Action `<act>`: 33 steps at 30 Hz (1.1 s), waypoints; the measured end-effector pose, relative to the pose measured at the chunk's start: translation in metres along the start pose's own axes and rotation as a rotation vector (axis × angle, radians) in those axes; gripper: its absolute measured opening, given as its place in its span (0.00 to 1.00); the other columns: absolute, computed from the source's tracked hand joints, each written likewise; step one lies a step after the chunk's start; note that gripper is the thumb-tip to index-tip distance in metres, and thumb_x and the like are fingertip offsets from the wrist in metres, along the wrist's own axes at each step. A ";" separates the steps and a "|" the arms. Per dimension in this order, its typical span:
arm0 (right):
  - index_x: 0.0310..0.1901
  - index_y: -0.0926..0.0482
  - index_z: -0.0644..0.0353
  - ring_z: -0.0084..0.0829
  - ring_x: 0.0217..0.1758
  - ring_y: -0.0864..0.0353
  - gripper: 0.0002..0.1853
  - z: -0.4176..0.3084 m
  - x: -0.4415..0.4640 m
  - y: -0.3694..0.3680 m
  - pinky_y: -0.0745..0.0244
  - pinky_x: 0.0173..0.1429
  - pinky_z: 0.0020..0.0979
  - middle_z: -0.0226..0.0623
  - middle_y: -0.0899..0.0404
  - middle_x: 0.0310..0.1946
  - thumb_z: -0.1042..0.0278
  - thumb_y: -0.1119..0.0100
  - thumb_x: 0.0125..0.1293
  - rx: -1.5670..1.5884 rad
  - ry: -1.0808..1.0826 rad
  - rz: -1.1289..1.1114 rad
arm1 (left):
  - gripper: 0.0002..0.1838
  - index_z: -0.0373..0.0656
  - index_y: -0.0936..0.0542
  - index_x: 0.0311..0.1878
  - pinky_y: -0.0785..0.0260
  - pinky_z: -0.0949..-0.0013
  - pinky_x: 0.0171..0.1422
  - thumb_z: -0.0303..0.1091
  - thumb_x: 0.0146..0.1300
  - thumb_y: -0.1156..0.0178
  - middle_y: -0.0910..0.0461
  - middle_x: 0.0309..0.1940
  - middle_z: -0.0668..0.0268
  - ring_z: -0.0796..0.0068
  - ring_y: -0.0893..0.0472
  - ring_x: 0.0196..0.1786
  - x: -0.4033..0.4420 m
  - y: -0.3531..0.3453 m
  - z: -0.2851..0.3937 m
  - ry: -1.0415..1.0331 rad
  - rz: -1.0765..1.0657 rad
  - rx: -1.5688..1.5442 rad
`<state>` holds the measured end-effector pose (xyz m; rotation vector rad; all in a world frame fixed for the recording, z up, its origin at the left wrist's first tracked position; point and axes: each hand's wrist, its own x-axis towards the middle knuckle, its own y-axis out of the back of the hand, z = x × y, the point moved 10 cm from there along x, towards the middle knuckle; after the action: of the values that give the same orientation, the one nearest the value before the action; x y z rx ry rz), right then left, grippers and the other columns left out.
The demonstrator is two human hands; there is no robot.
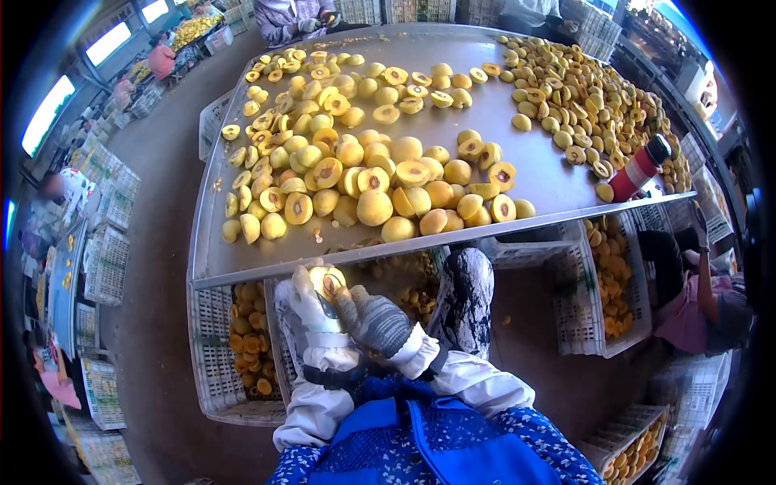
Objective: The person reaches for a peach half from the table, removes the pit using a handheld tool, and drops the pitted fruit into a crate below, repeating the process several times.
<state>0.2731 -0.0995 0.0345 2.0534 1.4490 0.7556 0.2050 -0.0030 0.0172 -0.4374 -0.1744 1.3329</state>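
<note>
My left hand [309, 303], in a pale glove, is closed around a yellow peach half [330, 280] just below the table's near edge. The cut face is turned up, with a brownish centre. My right hand [378, 325], in a grey glove with stained fingertips, is closed and presses against the near side of that peach half. A thin, shiny edge shows between the hands; what the right fingers hold is mostly hidden. Beyond the hands, many halved yellow peaches [373, 208] lie on the metal table [477, 113], several with brown pits showing.
A second heap of peach halves [598, 105] covers the table's right side, beside a red flask [638, 168]. Crates of fruit stand below: a left crate [212, 356] and a right crate [579, 299]. A person [702, 311] sits at right; another person [291, 20] works across the table.
</note>
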 end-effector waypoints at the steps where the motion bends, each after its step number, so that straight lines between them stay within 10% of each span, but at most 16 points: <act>1: 0.56 0.33 0.73 0.51 0.24 0.25 0.24 0.002 0.000 -0.003 0.31 0.25 0.45 0.54 0.29 0.32 0.70 0.49 0.60 -0.043 0.009 -0.023 | 0.21 0.33 0.24 0.44 0.26 0.70 0.40 0.47 0.68 0.50 0.22 0.33 0.58 0.69 0.22 0.35 0.000 0.000 -0.002 0.027 0.006 0.005; 6: 0.49 0.26 0.66 0.50 0.27 0.23 0.14 0.022 0.002 0.000 0.31 0.28 0.45 0.50 0.26 0.27 0.66 0.53 0.68 0.147 0.103 -0.071 | 0.21 0.33 0.22 0.38 0.27 0.73 0.37 0.46 0.68 0.49 0.20 0.30 0.59 0.72 0.21 0.32 -0.005 -0.009 0.009 -0.178 -0.076 0.198; 7: 0.32 0.23 0.64 0.56 0.31 0.22 0.21 0.021 0.006 0.023 0.30 0.34 0.47 0.57 0.23 0.24 0.52 0.51 0.69 0.508 -0.043 -0.037 | 0.19 0.33 0.21 0.37 0.27 0.75 0.36 0.44 0.68 0.47 0.19 0.32 0.57 0.73 0.20 0.33 -0.003 -0.009 0.001 -0.071 -0.089 0.160; 16: 0.35 0.21 0.65 0.33 0.30 0.23 0.21 0.025 0.003 0.008 0.29 0.37 0.37 0.46 0.20 0.25 0.52 0.52 0.71 0.723 -0.006 -0.272 | 0.15 0.32 0.19 0.38 0.27 0.74 0.38 0.37 0.69 0.46 0.17 0.31 0.60 0.75 0.20 0.32 -0.009 -0.022 0.013 -0.097 -0.167 0.325; 19: 0.55 0.29 0.66 0.45 0.36 0.21 0.16 0.028 -0.002 -0.007 0.26 0.39 0.38 0.47 0.21 0.37 0.69 0.59 0.71 0.487 0.215 -0.288 | 0.18 0.32 0.20 0.36 0.27 0.74 0.35 0.40 0.68 0.48 0.18 0.28 0.59 0.73 0.20 0.29 -0.002 -0.015 -0.005 -0.014 -0.122 0.320; 22: 0.35 0.21 0.65 0.29 0.24 0.29 0.26 0.038 -0.003 0.001 0.32 0.33 0.33 0.35 0.25 0.19 0.45 0.53 0.71 0.679 -0.308 -0.329 | 0.19 0.32 0.21 0.38 0.26 0.70 0.34 0.43 0.66 0.48 0.19 0.28 0.56 0.68 0.20 0.29 0.003 -0.012 -0.025 0.158 -0.165 0.258; 27: 0.36 0.21 0.66 0.30 0.21 0.32 0.28 0.034 -0.012 0.002 0.34 0.32 0.36 0.35 0.29 0.16 0.43 0.55 0.71 0.878 -0.203 -0.124 | 0.17 0.35 0.25 0.46 0.23 0.60 0.37 0.42 0.66 0.45 0.21 0.34 0.54 0.58 0.20 0.31 -0.021 -0.044 -0.017 0.409 -0.267 -0.347; 33: 0.38 0.21 0.67 0.29 0.26 0.27 0.24 0.038 -0.020 -0.023 0.31 0.34 0.33 0.40 0.24 0.20 0.51 0.56 0.73 0.963 -0.180 -0.079 | 0.11 0.36 0.23 0.36 0.25 0.67 0.28 0.36 0.64 0.40 0.20 0.30 0.56 0.66 0.21 0.26 -0.008 0.002 -0.056 0.272 -0.082 -0.128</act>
<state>0.2786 -0.1155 -0.0111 2.5916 1.9894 -0.2518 0.2220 -0.0214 -0.0330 -0.7079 -0.0507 1.1729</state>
